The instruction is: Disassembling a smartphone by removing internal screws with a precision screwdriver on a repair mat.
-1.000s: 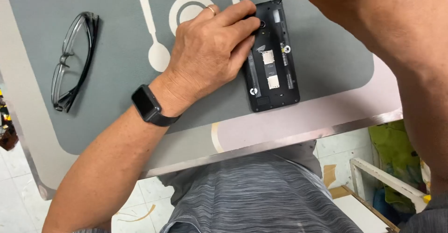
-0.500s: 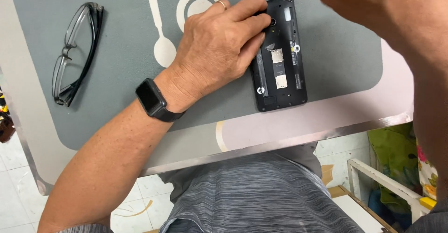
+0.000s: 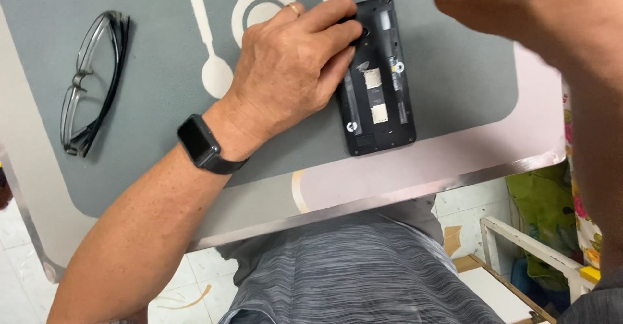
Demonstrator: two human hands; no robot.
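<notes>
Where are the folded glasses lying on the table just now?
In the head view the glasses lie at the table's far left, on the grey mat, apart from the left hand and left of the white spoon print.

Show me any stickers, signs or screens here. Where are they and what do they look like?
Smartwatch screen: on the left wrist, a dark, blank rounded rectangle on a black band.
Two pale labels: squarish patches inside the opened black phone, which the left hand steadies.
Spoon-and-plate pictogram: white shapes printed on the grey table mat, above the hand.
</notes>
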